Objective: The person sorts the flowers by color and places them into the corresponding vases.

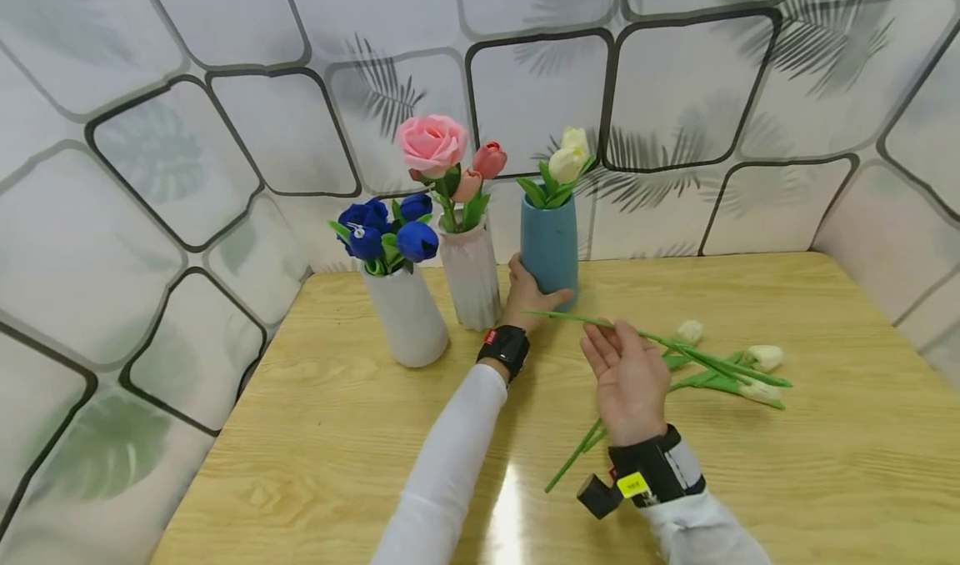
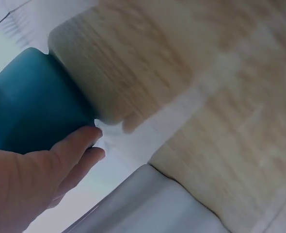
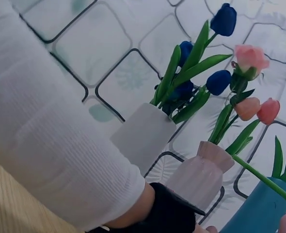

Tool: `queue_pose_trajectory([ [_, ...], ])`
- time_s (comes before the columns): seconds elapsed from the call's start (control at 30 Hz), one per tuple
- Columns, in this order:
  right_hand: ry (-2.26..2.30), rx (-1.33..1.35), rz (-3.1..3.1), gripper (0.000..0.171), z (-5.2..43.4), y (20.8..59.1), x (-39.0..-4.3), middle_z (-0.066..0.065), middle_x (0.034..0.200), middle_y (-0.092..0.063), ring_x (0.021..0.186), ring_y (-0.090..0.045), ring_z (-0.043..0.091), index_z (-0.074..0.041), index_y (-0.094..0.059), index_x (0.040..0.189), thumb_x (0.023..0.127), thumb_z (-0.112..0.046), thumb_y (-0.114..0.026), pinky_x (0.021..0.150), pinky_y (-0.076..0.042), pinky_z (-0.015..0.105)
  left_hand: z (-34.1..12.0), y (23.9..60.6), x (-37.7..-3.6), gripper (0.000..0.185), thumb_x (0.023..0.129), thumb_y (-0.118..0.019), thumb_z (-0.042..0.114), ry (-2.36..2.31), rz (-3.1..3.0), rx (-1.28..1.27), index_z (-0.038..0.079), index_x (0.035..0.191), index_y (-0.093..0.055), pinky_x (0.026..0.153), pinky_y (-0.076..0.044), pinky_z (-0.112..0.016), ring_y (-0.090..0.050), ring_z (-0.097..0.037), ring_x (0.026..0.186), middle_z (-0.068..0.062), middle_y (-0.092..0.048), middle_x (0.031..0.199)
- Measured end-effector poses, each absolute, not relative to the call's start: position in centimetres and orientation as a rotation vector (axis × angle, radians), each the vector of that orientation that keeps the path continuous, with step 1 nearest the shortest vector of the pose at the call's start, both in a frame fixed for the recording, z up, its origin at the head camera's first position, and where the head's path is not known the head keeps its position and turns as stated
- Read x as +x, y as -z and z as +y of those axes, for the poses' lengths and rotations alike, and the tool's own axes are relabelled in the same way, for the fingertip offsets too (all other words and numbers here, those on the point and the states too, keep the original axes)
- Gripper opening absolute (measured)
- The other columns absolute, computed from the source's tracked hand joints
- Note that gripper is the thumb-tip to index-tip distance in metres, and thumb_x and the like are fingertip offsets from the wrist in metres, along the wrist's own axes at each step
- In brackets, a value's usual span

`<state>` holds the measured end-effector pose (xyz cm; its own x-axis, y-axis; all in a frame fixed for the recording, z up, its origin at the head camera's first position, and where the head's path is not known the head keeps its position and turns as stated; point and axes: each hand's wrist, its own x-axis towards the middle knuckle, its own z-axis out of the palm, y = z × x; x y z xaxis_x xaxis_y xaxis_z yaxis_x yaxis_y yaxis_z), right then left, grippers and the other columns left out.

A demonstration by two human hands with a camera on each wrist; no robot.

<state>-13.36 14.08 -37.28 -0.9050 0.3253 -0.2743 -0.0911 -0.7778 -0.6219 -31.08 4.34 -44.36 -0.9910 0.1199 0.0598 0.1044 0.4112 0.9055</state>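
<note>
In the head view, my left hand [image 1: 531,297] grips the lower part of a blue vase [image 1: 550,244] holding white tulips [image 1: 568,158]. The left wrist view shows its fingers curled against the vase [image 2: 34,104] near the base. My right hand [image 1: 632,377], palm turned up, pinches the green stem [image 1: 558,314] of a tulip, its bare end pointing left toward the vase. Leaves of this tulip stretch right over white tulips [image 1: 761,392] lying on the table; which head belongs to it I cannot tell. In the right wrist view the stem [image 3: 262,177] crosses before the vases.
Left of the blue vase stand a pinkish-white vase [image 1: 471,277] with a pink rose and tulips, and a white vase [image 1: 405,319] with blue flowers. Loose stems [image 1: 570,458] lie under the right hand on the wooden table [image 1: 315,448]. A patterned wall covering [image 1: 540,90] rises behind.
</note>
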Motion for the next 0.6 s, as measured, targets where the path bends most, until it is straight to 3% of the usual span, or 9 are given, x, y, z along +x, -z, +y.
queue_pose_trajectory([
  [0.3,-2.692,-0.402,-0.909,0.012,13.2,37.6,-14.9,0.009,0.081,-0.061,0.076,-0.071,0.016,0.000,-0.050,0.103,0.105,-0.012,-0.049,0.074,-0.058,0.023,4.1,44.0,-31.3,0.104,0.083,-0.082,0.022,-1.670,2.627,0.238,0.008,0.153,-0.007,0.112,-0.037,-0.045,-0.041,-0.039,0.136,-0.027,-0.028,0.150],
  [0.6,-2.580,-0.273,-0.983,0.018,12.2,37.1,-15.7,0.011,0.087,-0.063,0.079,-0.073,0.017,0.002,-0.047,0.112,0.103,-0.014,-0.051,0.075,-0.058,0.023,4.0,44.0,-30.9,0.103,0.082,-0.082,0.018,-1.679,2.645,0.281,0.003,0.153,-0.007,0.112,-0.037,-0.041,-0.041,-0.036,0.137,-0.028,-0.033,0.148],
])
